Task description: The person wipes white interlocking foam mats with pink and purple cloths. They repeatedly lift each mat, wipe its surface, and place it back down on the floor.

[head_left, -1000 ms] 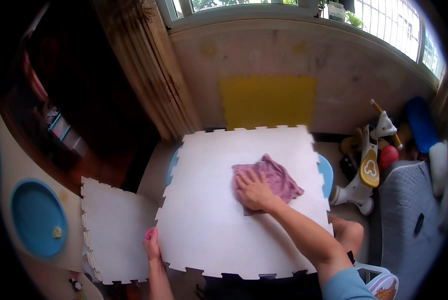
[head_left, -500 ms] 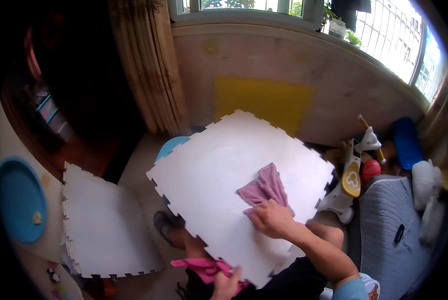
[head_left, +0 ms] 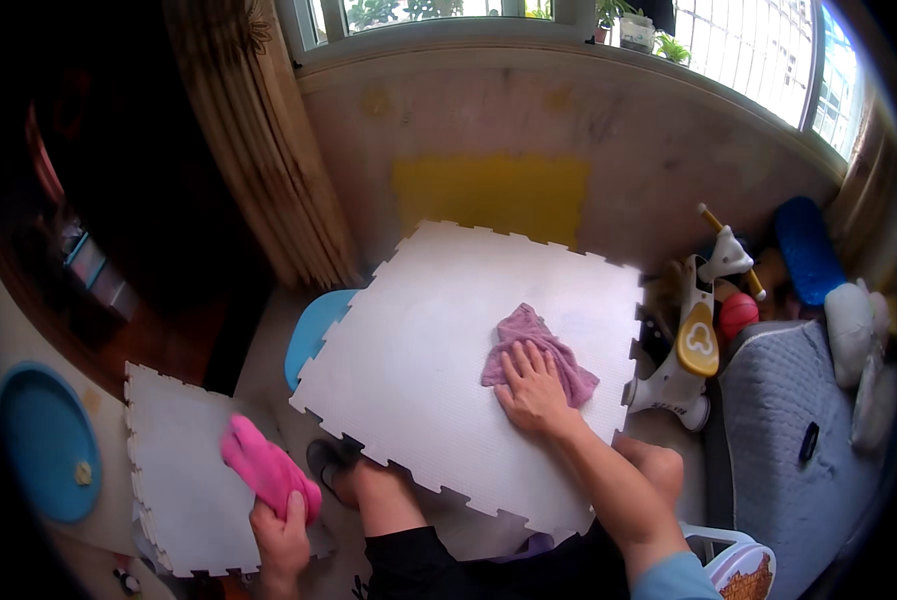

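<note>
A large white foam mat tile [head_left: 418, 340] with jagged interlocking edges lies across my knees, its far part above a light blue seat or stool [head_left: 313, 330]. My right hand [head_left: 530, 388] rests flat with fingers spread on a mauve cloth [head_left: 528, 335] on the tile. My left hand [head_left: 281, 535] is closed around a bright pink cloth [head_left: 266, 470], raised clear of the tile on its left side. Below that pink cloth a second white foam tile [head_left: 183, 470] lies on the left.
At far left is a blue round basin [head_left: 48, 440] with a small pale piece inside. To the right stand a white and yellow ride-on toy [head_left: 698, 340], a red ball [head_left: 738, 315] and a grey quilted cushion seat [head_left: 798, 430]. A curtain [head_left: 263, 150] hangs beyond.
My left hand has lifted the pink cloth from the tile's near edge, out to the left. My right hand has opened from a bunched grip to lie flat on the mauve cloth. The tile has turned slightly.
</note>
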Demonstrator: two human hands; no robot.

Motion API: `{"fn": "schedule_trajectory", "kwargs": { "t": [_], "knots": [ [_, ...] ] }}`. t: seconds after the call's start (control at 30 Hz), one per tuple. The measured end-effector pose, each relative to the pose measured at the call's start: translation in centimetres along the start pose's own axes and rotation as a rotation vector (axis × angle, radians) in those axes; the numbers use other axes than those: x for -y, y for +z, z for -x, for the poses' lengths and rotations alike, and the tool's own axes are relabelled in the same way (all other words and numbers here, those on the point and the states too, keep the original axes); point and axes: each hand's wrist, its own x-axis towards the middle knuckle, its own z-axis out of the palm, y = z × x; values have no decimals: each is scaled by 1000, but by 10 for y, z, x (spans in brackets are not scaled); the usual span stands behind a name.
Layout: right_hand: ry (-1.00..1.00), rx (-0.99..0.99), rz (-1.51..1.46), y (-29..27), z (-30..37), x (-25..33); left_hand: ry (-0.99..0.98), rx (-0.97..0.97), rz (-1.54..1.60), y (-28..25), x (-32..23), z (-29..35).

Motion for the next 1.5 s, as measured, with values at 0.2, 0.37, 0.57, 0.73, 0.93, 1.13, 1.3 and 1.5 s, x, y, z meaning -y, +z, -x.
{"fn": "schedule_trajectory", "kwargs": {
  "t": [0.2,0.37,0.57,0.73,0.93,1.13,1.3,1.5],
  "knots": [
    [-234,-15,-20,0,-32,-23,455,361,-565,95,-16,-106],
    [-64,32,-138,-17,15,-12,433,658,-757,148,17,-131],
    [-22,-514,-248,-53,102,-4,-74,180,-490,131,74,-192],
    [731,-497,-850,10,170,-37,-167,-96,-373,66,218,-293],
    [720,-617,-540,-18,149,-24,-390,-21,-503,90,161,-254],
    [307,-569,-223,-39,26,-89,-427,-33,-340,54,225,-249],
    [512,-356,-28,-28,-13,-146,-671,32,-40,83,183,-243],
    [861,-90,-536,-26,-9,-132,-738,133,287,65,221,-238]
  ]
}}
